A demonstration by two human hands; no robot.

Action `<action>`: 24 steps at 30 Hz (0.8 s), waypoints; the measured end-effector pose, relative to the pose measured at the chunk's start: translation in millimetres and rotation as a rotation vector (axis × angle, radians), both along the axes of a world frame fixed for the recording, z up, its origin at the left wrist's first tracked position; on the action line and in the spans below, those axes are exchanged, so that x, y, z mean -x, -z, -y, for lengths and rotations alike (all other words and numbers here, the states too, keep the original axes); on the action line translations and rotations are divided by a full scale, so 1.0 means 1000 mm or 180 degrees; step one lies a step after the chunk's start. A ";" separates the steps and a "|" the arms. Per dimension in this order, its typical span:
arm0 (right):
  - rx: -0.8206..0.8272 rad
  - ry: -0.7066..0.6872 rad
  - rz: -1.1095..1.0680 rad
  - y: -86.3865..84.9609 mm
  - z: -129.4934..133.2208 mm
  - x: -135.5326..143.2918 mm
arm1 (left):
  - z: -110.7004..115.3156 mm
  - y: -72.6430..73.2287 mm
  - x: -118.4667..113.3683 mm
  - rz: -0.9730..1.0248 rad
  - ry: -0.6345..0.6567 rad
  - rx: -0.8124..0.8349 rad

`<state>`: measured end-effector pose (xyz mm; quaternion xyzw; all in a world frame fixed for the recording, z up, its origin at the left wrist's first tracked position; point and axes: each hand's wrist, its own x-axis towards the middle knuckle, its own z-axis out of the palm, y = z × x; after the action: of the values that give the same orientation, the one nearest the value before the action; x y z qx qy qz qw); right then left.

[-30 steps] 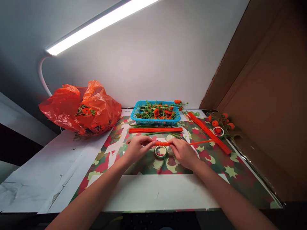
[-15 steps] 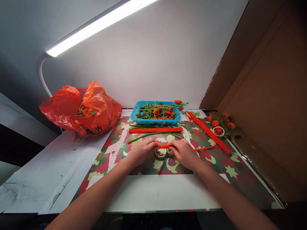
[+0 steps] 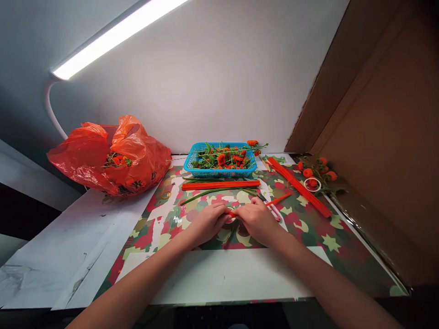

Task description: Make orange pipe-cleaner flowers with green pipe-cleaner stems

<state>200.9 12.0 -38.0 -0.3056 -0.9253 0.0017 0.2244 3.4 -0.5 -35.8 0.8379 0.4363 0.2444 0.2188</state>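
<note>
Pinched fingers of my left hand [image 3: 210, 222] hold one end of an orange fuzzy strip [image 3: 278, 199]. My right hand [image 3: 256, 219] is closed on the same strip close by, and its tail sticks out to the right beyond the knuckles. The hands nearly touch, hiding most of the middle part. Under them lies a roll of green tape, mostly covered. Just beyond my hands are a bundle of orange strips [image 3: 221, 185] and green stems [image 3: 199, 197]. A pink-handled tool [image 3: 275, 214] lies beside my right hand.
Behind stands a blue basket [image 3: 219, 173] of orange flowers. At left sits a red plastic bag [image 3: 144, 160]; at right, another orange bundle [image 3: 302, 188], a white ring [image 3: 312, 184] and flowers [image 3: 307, 172] by a cardboard wall [image 3: 380, 151]. A lamp [image 3: 120, 39] hangs above.
My hands have come closer together, covering the coiled orange part between them. The strip's tail has swung upward and left, and the pink-handled tool has come into view. The view has shifted slightly.
</note>
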 end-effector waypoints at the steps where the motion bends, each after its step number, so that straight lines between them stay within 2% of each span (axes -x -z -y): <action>1: -0.0015 -0.0007 -0.0015 0.000 0.000 0.000 | 0.000 -0.001 0.000 0.0042 0.0008 0.0027; 6: 0.0249 0.0016 -0.0226 -0.007 0.000 -0.002 | 0.001 -0.004 0.000 0.0167 -0.0143 0.0145; 10: 0.0717 0.0187 -0.0412 -0.020 -0.003 -0.010 | 0.001 -0.008 0.003 0.0060 -0.0310 -0.0089; 14: 0.1323 0.0253 -0.0621 -0.030 -0.005 -0.019 | -0.001 -0.011 0.009 -0.0009 -0.0250 -0.0402; 17: 0.1854 0.0322 -0.1257 -0.032 -0.007 -0.022 | -0.002 -0.012 0.012 -0.0007 -0.0242 -0.0648; 21: 0.2255 0.0634 -0.2528 -0.029 -0.013 -0.021 | -0.002 -0.013 0.015 0.0038 -0.0583 -0.0728; 24: 0.2925 0.0564 -0.3080 -0.024 -0.015 -0.016 | -0.001 -0.012 0.014 0.0079 -0.0725 -0.0727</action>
<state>216.8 26.7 -13.7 -0.4097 -0.5972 0.5136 0.4602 -11.1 0.4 -23.3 0.7993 0.4951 0.3260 0.0983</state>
